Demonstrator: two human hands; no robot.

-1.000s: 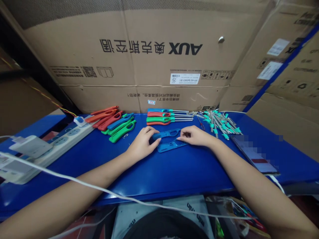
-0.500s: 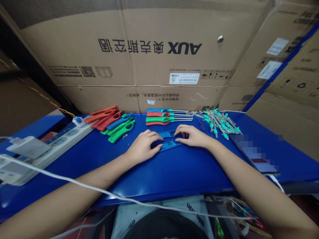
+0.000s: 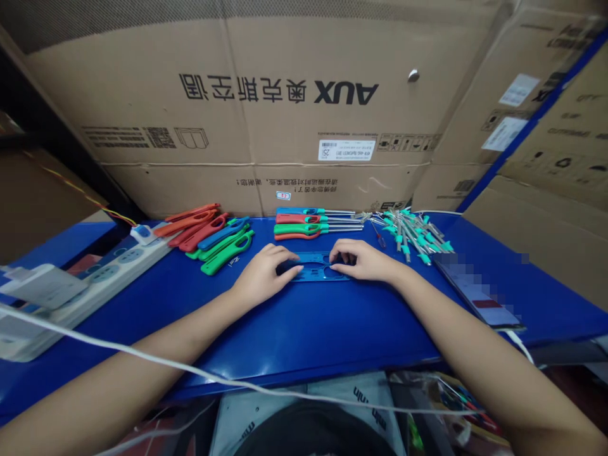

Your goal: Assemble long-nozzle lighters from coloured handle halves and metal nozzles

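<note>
Two blue lighter handle halves (image 3: 311, 273) lie side by side on the blue tabletop, lengthwise between my hands. My left hand (image 3: 263, 273) is curled round their left ends, with the thumb on the near half and the fingers at the far one. At the right ends, by the trigger loops, my right hand (image 3: 365, 261) holds them in the same way, its fingers bent. Just behind lie several assembled lighters (image 3: 297, 229) in blue, red, green and orange, with metal tubes pointing right.
At the left are loose coloured handles (image 3: 228, 250) and a white power strip (image 3: 121, 269). Metal tubes with teal ends (image 3: 413, 234) are heaped at the right, near a small screwdriver (image 3: 380, 239) and a phone (image 3: 479, 294). A white cable (image 3: 213, 377) crosses in front; cardboard (image 3: 266, 126) stands behind.
The two blue halves have turned from slanted and spread to nearly parallel and closer together. My left hand has shifted slightly with them; the right hand keeps its place.
</note>
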